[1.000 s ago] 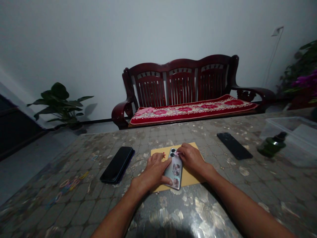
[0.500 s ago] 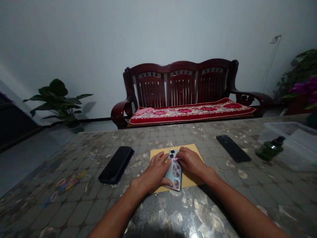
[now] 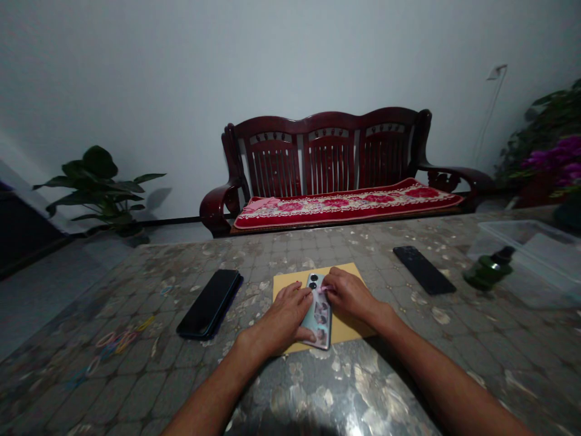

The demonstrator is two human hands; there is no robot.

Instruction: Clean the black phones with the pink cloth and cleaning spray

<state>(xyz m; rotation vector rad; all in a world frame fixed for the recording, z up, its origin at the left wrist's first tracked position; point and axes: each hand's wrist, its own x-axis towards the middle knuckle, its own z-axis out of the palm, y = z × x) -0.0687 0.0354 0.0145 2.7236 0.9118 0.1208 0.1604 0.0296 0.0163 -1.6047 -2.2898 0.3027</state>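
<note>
A light-coloured phone (image 3: pixel 311 317) lies back side up on a yellow sheet (image 3: pixel 347 333), its round camera lenses at the far end and small pictures along its right half. My left hand (image 3: pixel 282 316) holds it from the left, thumb on the lower back and fingertips by the upper edge. Between the pinched fingers of my right hand (image 3: pixel 348 294) is a small pale pink piece (image 3: pixel 324 289), possibly cloth or tissue. It touches the phone's back just below the lenses; most of it is hidden by the fingers.
On the left are a dark phone (image 3: pixel 210 304) and several coloured rubber bands (image 3: pixel 118 343). To the right lie another black phone (image 3: pixel 423 270), a green bottle (image 3: pixel 486 271) and a clear plastic box (image 3: pixel 535 233). A wooden bench (image 3: pixel 331 127) stands beyond the table.
The view has shifted slightly. Both hands keep nearly the same places on the phone, with the pink piece still against its back near the lenses.
</note>
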